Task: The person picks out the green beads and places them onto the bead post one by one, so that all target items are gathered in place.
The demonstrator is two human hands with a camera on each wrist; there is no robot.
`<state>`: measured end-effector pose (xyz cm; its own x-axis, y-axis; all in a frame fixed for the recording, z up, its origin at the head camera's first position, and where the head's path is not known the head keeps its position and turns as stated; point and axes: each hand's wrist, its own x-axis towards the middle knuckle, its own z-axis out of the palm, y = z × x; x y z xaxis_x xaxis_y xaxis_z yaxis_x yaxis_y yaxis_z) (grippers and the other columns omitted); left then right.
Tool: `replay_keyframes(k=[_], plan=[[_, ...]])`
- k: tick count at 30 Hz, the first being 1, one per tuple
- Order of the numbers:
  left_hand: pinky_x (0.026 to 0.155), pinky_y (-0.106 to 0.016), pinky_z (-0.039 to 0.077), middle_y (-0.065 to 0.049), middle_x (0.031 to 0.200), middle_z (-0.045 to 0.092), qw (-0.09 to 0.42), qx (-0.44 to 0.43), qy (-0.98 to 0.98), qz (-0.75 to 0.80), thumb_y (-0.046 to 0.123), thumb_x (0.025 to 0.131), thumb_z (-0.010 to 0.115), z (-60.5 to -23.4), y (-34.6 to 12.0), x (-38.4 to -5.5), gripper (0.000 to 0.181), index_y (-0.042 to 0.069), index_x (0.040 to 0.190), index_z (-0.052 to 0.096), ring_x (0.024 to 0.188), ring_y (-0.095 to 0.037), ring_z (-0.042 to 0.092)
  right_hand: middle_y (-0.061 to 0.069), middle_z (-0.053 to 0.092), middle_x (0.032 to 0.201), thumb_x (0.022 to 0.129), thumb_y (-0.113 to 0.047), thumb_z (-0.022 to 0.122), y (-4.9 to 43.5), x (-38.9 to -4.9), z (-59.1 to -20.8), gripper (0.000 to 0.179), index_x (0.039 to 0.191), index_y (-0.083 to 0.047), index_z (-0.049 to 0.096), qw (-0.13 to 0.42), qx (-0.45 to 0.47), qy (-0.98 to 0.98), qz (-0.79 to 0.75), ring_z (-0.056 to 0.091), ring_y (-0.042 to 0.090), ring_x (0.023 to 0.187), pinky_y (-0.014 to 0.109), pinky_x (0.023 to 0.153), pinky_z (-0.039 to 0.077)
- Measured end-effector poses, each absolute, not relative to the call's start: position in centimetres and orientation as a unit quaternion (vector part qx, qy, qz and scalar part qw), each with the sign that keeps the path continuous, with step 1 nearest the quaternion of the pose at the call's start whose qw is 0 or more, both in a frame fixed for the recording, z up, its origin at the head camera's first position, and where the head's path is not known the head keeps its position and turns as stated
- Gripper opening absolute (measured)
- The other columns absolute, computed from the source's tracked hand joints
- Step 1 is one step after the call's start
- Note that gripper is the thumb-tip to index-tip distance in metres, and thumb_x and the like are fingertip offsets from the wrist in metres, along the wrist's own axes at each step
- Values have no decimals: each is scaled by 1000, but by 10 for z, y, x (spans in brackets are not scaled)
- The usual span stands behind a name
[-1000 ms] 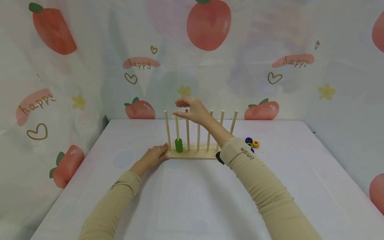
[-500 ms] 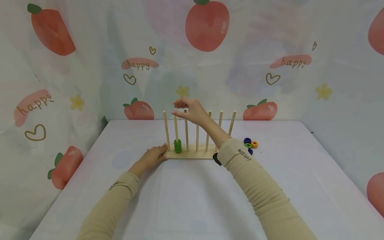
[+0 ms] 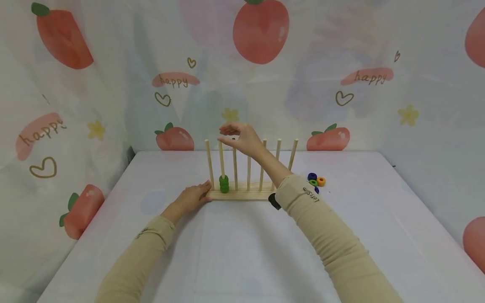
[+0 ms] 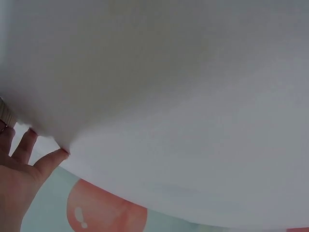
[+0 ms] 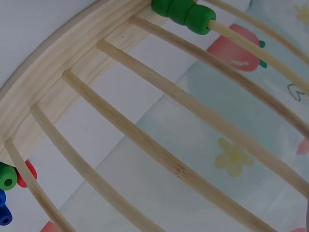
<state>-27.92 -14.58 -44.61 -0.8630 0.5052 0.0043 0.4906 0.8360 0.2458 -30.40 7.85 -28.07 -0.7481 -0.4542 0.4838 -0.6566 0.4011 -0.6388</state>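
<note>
A wooden peg rack (image 3: 242, 195) with a row of upright pegs stands on the table. Three green beads (image 3: 224, 184) sit stacked low on its second peg from the left. My left hand (image 3: 191, 198) rests against the left end of the rack's base; in the left wrist view its straight fingers (image 4: 50, 163) are spread on the table. My right hand (image 3: 244, 138) hovers over the top of the second peg, thumb and fingers apart, with no bead visible between them. The right wrist view shows the green beads (image 5: 183, 13) and bare pegs, with almost none of the hand.
Loose beads lie right of the rack, among them an orange bead (image 3: 321, 181), a purple bead (image 3: 312, 176) and a green bead (image 3: 313, 183). A red bead (image 5: 27, 174) shows in the right wrist view. A patterned cloth wall (image 3: 265, 92) stands behind the table.
The right thumb tip has risen slightly above the second peg. The left hand stays at the rack's end, and the view has shifted a little.
</note>
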Motion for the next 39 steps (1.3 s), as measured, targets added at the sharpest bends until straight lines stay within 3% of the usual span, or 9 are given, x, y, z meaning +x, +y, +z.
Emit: replay_keyframes(k=[5,17,25,39], plan=[[96,-51,45,-14,147,39,28,275,956,98,33,95,55,-443,-145,-281,57,0,139,43,124,-40,50,19,66,112,89,-12,65,84,-300,-279,26,111,3,64,110,339,-819,449,62,28,105,33,96,48],[92,-53,46,-16,148,39,31,277,956,96,31,95,55,-441,-146,-281,56,-1,139,43,122,-41,51,19,64,116,89,-9,64,108,-280,-274,27,114,3,63,129,365,-820,421,59,30,112,39,100,46],[97,-53,43,-17,148,37,28,279,954,107,31,96,54,-447,-146,-276,56,-2,139,42,126,-41,47,18,66,110,86,-4,66,130,-267,-278,24,110,3,65,180,383,-813,399,61,30,105,41,94,49],[95,-55,44,-15,148,38,21,273,956,101,31,95,54,-444,-147,-275,55,-1,139,43,125,-41,48,17,66,112,85,-3,67,167,-248,-286,26,111,1,65,174,352,-830,397,61,28,102,45,92,49]])
